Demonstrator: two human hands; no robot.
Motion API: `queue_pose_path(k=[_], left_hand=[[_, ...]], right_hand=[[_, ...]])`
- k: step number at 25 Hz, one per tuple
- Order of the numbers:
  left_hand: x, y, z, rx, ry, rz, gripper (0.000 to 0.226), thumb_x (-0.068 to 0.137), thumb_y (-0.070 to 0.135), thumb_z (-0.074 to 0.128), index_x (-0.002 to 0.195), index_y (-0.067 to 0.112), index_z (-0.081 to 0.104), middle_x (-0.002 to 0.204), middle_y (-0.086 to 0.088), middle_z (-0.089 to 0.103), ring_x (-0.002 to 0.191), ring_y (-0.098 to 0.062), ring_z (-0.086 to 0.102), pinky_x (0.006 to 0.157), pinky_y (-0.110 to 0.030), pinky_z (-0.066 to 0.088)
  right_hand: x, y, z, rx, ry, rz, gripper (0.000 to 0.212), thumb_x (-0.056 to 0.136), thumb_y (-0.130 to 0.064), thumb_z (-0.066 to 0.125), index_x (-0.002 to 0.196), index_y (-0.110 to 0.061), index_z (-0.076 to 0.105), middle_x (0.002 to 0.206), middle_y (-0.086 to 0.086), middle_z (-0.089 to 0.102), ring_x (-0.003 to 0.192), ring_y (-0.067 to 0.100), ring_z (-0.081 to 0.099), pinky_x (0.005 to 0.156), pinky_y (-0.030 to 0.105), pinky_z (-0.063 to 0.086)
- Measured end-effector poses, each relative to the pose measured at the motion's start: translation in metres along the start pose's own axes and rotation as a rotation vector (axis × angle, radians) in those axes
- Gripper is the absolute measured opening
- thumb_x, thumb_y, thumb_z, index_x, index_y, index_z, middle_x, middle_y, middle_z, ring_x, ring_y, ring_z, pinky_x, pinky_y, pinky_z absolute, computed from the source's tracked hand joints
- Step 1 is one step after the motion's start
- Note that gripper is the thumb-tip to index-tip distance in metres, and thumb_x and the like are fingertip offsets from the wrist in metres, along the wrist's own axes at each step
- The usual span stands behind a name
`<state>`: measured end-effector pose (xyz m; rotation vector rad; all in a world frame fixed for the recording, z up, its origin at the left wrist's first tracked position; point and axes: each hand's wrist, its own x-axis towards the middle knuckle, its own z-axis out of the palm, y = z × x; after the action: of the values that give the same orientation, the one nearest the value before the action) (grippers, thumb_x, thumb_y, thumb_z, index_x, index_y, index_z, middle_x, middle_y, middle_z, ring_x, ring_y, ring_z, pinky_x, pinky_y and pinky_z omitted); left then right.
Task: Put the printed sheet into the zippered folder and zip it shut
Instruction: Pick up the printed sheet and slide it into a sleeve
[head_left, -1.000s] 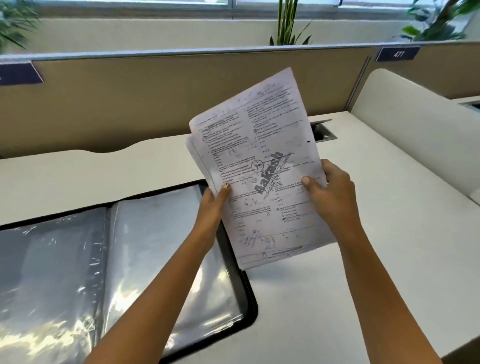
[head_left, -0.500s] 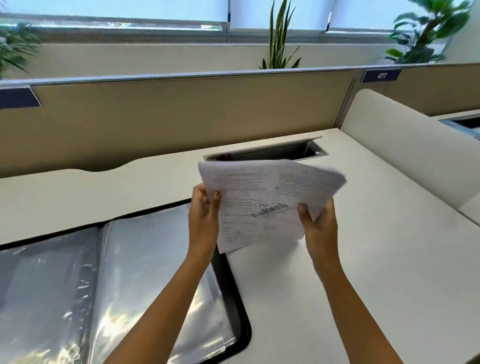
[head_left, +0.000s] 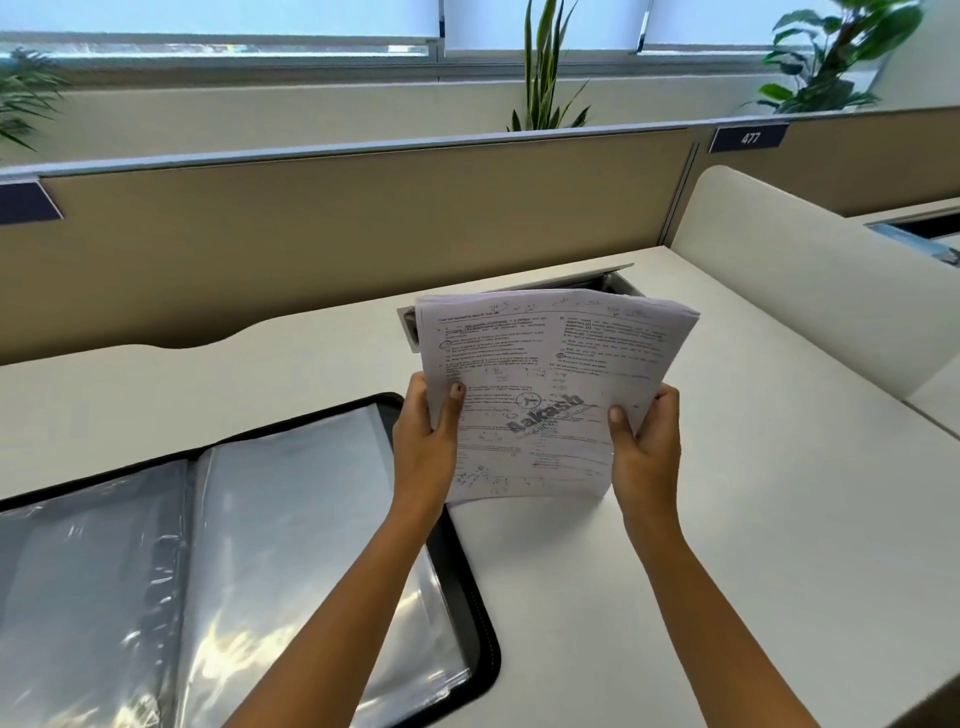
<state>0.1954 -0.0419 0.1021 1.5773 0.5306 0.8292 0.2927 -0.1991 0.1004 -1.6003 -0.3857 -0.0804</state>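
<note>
an office: tan cubicle partition (head_left: 337, 228) behind the white tabletop (head_left: 727, 519), numbered plate (head_left: 748, 138) upper right, potted plants (head_left: 831, 57) by windows.

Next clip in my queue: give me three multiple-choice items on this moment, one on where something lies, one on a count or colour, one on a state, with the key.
1. Where does the zippered folder lie, relative to the printed sheets?
A. To their left on the desk
B. To their right
C. On top of them

2. How many hands grip the sheets?
A. None
B. One
C. Two

3. What state is the folder in?
A. Zipped shut
B. Open, clear sleeves showing
C. Standing upright

Key: 1 A, its black edge runs left of and below the paper. 2 C, the left hand and right hand each pinch a side. 3 B, it lies spread flat with its plastic pages exposed.
</note>
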Motion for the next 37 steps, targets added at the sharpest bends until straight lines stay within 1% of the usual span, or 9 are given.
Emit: queue_pose_path(k=[4, 8, 15, 18, 22, 26, 29, 31, 37], left_hand=[[-0.001, -0.003, 0.003, -0.019, 0.024, 0.003, 0.02, 0.097, 0.036, 0.046, 0.114, 0.029, 0.053, 0.105, 0.006, 0.066, 0.092, -0.018, 0.066, 0.075, -0.037, 0.059], [-0.006, -0.006, 0.006, 0.062, 0.048, 0.024, 0.023, 0.097, 0.026, 0.046, 0.118, 0.019, 0.052, 0.1, 0.007, 0.063, 0.089, -0.012, 0.064, 0.073, -0.03, 0.056], [0.016, 0.014, -0.024, 0.198, 0.198, 0.234, 0.013, 0.095, 0.015, 0.052, 0.094, 0.019, 0.065, 0.085, 0.01, 0.067, 0.074, -0.011, 0.065, 0.063, -0.017, 0.056], [0.016, 0.013, -0.047, 0.23, 0.25, 0.213, 0.014, 0.094, 0.014, 0.054, 0.091, 0.021, 0.066, 0.083, 0.012, 0.067, 0.073, -0.013, 0.066, 0.062, -0.02, 0.055], [0.013, 0.008, -0.082, 0.268, 0.285, 0.186, 0.016, 0.094, 0.012, 0.055, 0.093, 0.024, 0.065, 0.086, 0.008, 0.068, 0.075, -0.014, 0.066, 0.063, -0.023, 0.054], [0.014, 0.006, -0.111, 0.283, 0.333, 0.152, 0.017, 0.094, 0.013, 0.055, 0.093, 0.026, 0.066, 0.087, 0.01, 0.068, 0.075, -0.013, 0.066, 0.064, -0.024, 0.053], [0.014, 0.006, -0.132, 0.275, 0.354, 0.112, 0.026, 0.094, 0.013, 0.055, 0.087, 0.037, 0.063, 0.083, 0.018, 0.066, 0.073, -0.011, 0.065, 0.06, -0.02, 0.051], [0.015, 0.005, -0.147, 0.271, 0.345, 0.086, 0.028, 0.093, 0.013, 0.056, 0.086, 0.039, 0.062, 0.082, 0.017, 0.066, 0.072, -0.012, 0.066, 0.058, -0.02, 0.051], [0.025, -0.003, -0.178, 0.212, 0.279, -0.025, 0.014, 0.091, 0.022, 0.059, 0.096, 0.033, 0.065, 0.092, 0.011, 0.07, 0.076, -0.018, 0.07, 0.062, -0.027, 0.058]], right_hand=[[-0.002, 0.001, -0.002, -0.022, 0.043, -0.023, 0.019, 0.096, -0.007, 0.049, 0.103, -0.023, 0.04, 0.102, -0.012, 0.061, 0.09, 0.008, 0.062, 0.072, 0.022, 0.057], [-0.005, 0.002, 0.0, -0.101, 0.028, 0.013, 0.018, 0.096, -0.005, 0.048, 0.108, -0.015, 0.041, 0.11, 0.001, 0.059, 0.09, 0.007, 0.059, 0.073, 0.025, 0.056], [0.009, -0.025, 0.008, -0.239, -0.039, -0.052, 0.028, 0.09, -0.006, 0.058, 0.105, -0.022, 0.041, 0.102, -0.005, 0.059, 0.08, -0.001, 0.059, 0.056, 0.003, 0.049], [0.009, -0.04, 0.022, -0.441, -0.042, -0.047, 0.046, 0.086, -0.009, 0.065, 0.124, -0.016, 0.039, 0.119, 0.001, 0.055, 0.098, 0.01, 0.058, 0.083, 0.014, 0.046], [0.013, -0.071, 0.053, -0.542, 0.005, -0.417, 0.06, 0.081, -0.006, 0.069, 0.132, -0.008, 0.039, 0.136, 0.012, 0.041, 0.125, 0.021, 0.039, 0.099, 0.006, 0.03], [0.04, -0.109, 0.088, -0.696, -0.328, -0.761, 0.041, 0.086, -0.023, 0.064, 0.123, -0.015, 0.05, 0.127, 0.005, 0.052, 0.122, 0.02, 0.042, 0.111, 0.038, 0.031], [0.063, -0.132, 0.114, -0.763, -0.746, -0.637, 0.019, 0.089, -0.028, 0.061, 0.105, -0.021, 0.054, 0.102, -0.004, 0.062, 0.095, 0.016, 0.058, 0.08, 0.033, 0.053], [0.076, -0.14, 0.132, -0.799, -0.959, -0.543, 0.006, 0.09, -0.025, 0.061, 0.092, -0.022, 0.056, 0.09, -0.006, 0.062, 0.087, 0.017, 0.061, 0.067, 0.024, 0.052], [0.101, -0.138, 0.183, -0.838, -1.113, -0.609, 0.006, 0.085, -0.019, 0.067, 0.079, -0.018, 0.065, 0.075, -0.008, 0.064, 0.073, 0.012, 0.058, 0.067, 0.025, 0.043]])
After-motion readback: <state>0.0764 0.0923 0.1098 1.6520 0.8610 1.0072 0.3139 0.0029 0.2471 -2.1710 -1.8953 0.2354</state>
